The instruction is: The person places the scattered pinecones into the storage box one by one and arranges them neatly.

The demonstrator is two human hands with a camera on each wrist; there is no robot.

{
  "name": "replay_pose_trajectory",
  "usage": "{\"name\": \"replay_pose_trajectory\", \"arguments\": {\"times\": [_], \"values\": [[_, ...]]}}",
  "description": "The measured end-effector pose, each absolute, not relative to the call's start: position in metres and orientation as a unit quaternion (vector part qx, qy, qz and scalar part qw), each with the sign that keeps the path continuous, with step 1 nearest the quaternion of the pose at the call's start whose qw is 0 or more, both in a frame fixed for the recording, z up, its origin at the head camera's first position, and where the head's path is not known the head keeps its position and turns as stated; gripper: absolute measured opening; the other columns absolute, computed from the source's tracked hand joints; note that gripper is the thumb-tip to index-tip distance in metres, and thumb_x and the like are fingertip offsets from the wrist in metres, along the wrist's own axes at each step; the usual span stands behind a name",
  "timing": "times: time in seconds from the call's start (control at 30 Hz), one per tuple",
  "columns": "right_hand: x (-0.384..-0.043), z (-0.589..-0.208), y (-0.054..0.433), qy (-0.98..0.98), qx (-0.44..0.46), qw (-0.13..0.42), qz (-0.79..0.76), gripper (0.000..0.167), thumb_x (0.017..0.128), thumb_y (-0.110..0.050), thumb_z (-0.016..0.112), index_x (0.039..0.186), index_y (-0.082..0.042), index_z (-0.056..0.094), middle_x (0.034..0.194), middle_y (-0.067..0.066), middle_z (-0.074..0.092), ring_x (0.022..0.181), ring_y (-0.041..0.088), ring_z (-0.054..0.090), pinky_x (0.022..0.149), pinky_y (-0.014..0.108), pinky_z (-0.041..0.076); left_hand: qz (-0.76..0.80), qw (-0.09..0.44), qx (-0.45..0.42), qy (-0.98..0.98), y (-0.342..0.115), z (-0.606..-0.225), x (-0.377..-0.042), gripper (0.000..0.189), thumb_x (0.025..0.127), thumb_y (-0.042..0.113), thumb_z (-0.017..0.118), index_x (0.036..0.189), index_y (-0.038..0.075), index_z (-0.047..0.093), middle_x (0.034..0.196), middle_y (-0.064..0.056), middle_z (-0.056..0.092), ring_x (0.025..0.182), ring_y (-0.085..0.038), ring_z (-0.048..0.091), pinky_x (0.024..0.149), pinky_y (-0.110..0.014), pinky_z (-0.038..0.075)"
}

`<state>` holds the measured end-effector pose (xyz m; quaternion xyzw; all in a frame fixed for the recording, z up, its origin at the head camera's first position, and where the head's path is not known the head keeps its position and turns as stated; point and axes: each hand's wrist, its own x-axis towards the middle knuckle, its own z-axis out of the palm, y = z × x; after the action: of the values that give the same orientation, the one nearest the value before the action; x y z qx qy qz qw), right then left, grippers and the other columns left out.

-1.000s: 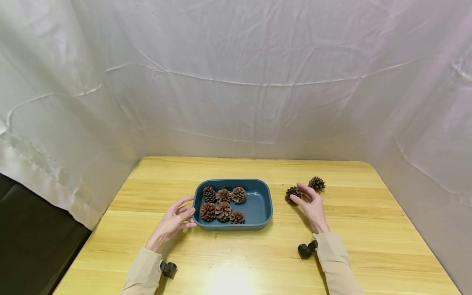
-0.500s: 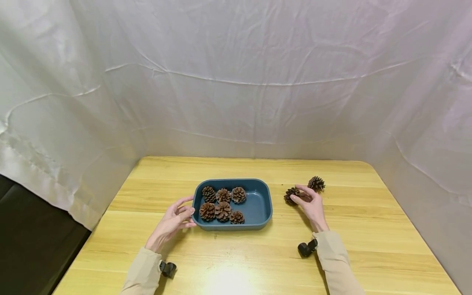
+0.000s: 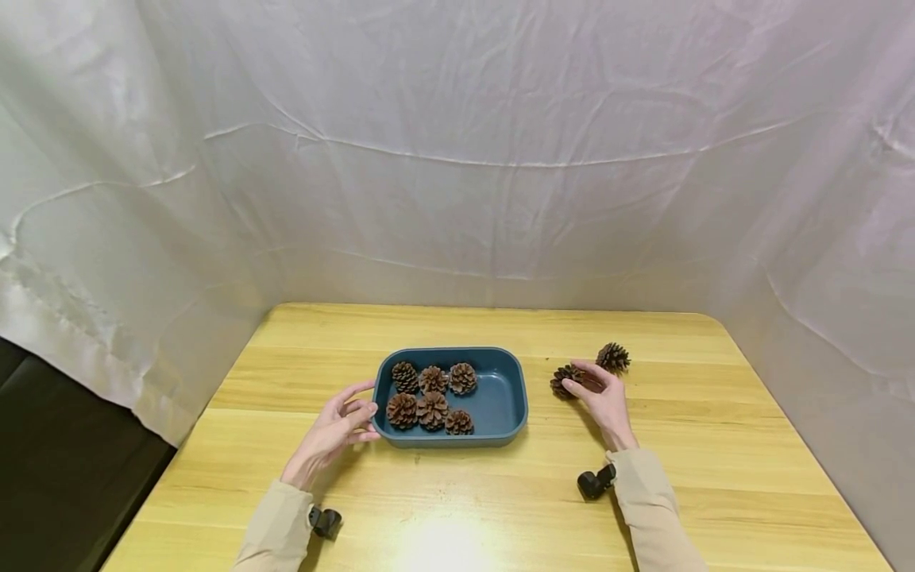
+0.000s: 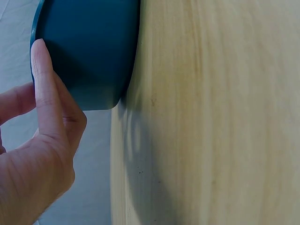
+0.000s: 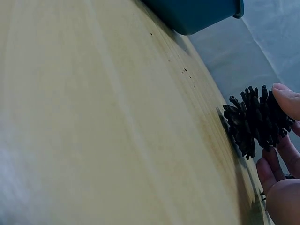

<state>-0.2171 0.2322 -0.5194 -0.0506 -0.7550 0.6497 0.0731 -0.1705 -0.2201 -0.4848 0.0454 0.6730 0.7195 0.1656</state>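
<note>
A dark blue rectangular tray (image 3: 500, 405) holds several brown pine cones (image 3: 432, 411), grouped at its left and middle. My left hand (image 3: 339, 425) grips the tray's left end, thumb tip at the rim; in the left wrist view, the thumb (image 4: 47, 93) lies along the tray's outer wall (image 4: 89, 70). Right of the tray, my right hand (image 3: 604, 397) holds a dark pine cone (image 3: 563, 383) between thumb and fingers. In the right wrist view, this pine cone (image 5: 258, 119) is low by the tabletop, with the thumb above it and fingertips below.
Another dark pine cone (image 3: 613, 357) lies just behind my right hand. Small dark crumbs dot the wooden table (image 3: 643, 492). A pale cloth curtain (image 3: 493, 159) hangs behind the table and along its sides. Black cameras sit at both wrists.
The right hand's fingers have shifted very slightly left and down with the pine cone. The left hand and tray stay essentially in place.
</note>
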Motion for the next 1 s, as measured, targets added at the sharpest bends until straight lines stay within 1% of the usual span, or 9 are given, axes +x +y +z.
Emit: {"name": "replay_pose_trajectory", "arguments": {"times": [0.2, 0.4, 0.63, 0.73, 0.9, 1.0], "values": [[-0.217, -0.519, 0.233, -0.750, -0.046, 0.075, 0.656, 0.053, 0.088, -0.012, 0.078, 0.135, 0.004, 0.059, 0.105, -0.023, 0.066, 0.097, -0.006, 0.063, 0.086, 0.006, 0.054, 0.718, 0.164, 0.042, 0.675, -0.219, -0.485, -0.171, 0.062, 0.102, 0.002, 0.052, 0.156, -0.003, 0.021, 0.102, -0.001, 0.063, 0.073, -0.007, 0.063, 0.076, -0.025, 0.066], [-0.216, -0.514, 0.232, -0.744, -0.040, 0.067, 0.664, 0.053, 0.089, -0.012, 0.077, 0.136, 0.004, 0.057, 0.108, -0.020, 0.066, 0.099, -0.007, 0.063, 0.088, 0.007, 0.055, 0.719, 0.166, 0.045, 0.674, -0.220, -0.485, -0.171, 0.063, 0.102, 0.003, 0.052, 0.156, -0.004, 0.020, 0.102, -0.001, 0.063, 0.073, -0.007, 0.063, 0.076, -0.025, 0.066], [-0.215, -0.508, 0.231, -0.747, -0.033, 0.062, 0.661, 0.053, 0.090, -0.014, 0.076, 0.137, 0.004, 0.057, 0.110, -0.021, 0.065, 0.102, -0.008, 0.062, 0.090, 0.006, 0.054, 0.719, 0.168, 0.047, 0.673, -0.221, -0.486, -0.170, 0.064, 0.102, 0.004, 0.053, 0.157, -0.004, 0.019, 0.104, -0.001, 0.063, 0.074, -0.007, 0.064, 0.077, -0.026, 0.066], [-0.215, -0.505, 0.230, -0.755, -0.023, 0.063, 0.652, 0.053, 0.090, -0.015, 0.076, 0.136, 0.004, 0.058, 0.117, -0.014, 0.066, 0.104, -0.009, 0.061, 0.092, 0.005, 0.053, 0.717, 0.167, 0.047, 0.675, -0.221, -0.485, -0.170, 0.064, 0.103, 0.004, 0.052, 0.157, -0.003, 0.020, 0.104, -0.001, 0.063, 0.074, -0.007, 0.063, 0.077, -0.026, 0.066], [-0.217, -0.500, 0.229, -0.763, -0.001, 0.064, 0.643, 0.052, 0.090, -0.013, 0.076, 0.135, 0.005, 0.059, 0.128, 0.007, 0.067, 0.104, -0.008, 0.061, 0.094, 0.005, 0.052, 0.717, 0.166, 0.048, 0.676, -0.220, -0.484, -0.170, 0.063, 0.103, 0.004, 0.052, 0.157, -0.003, 0.020, 0.103, -0.001, 0.063, 0.073, -0.007, 0.064, 0.077, -0.026, 0.066], [-0.218, -0.497, 0.230, -0.771, 0.012, 0.059, 0.634, 0.052, 0.090, -0.014, 0.077, 0.135, 0.004, 0.059, 0.131, 0.014, 0.064, 0.104, -0.007, 0.061, 0.096, 0.004, 0.051, 0.717, 0.166, 0.046, 0.675, -0.220, -0.484, -0.170, 0.063, 0.103, 0.004, 0.052, 0.157, -0.004, 0.020, 0.102, 0.000, 0.063, 0.073, -0.007, 0.064, 0.077, -0.026, 0.066]]}}
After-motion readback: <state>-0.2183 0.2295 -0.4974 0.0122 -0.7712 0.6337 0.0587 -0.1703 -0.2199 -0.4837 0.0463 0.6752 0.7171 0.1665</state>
